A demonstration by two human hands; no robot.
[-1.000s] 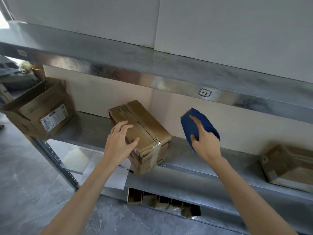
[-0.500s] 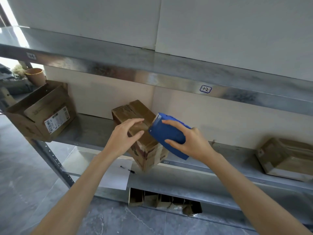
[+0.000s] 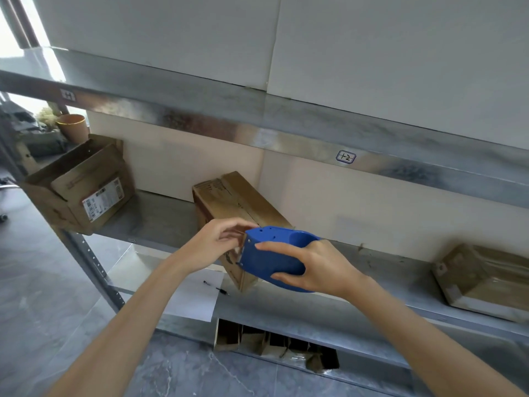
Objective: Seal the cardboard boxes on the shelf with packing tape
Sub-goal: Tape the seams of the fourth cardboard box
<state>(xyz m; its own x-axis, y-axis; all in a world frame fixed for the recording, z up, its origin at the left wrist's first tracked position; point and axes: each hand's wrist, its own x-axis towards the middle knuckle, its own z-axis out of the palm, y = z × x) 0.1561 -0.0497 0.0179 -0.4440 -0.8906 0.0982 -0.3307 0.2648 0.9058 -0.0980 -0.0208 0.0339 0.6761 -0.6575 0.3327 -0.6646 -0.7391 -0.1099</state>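
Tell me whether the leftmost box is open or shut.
Open: the leftmost box has its top flaps raised, with the inside showing.

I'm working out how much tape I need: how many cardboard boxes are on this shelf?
3. The left box, open, at the shelf's left end; the middle box at the centre; the right box at the right end. More may lie outside the frame.
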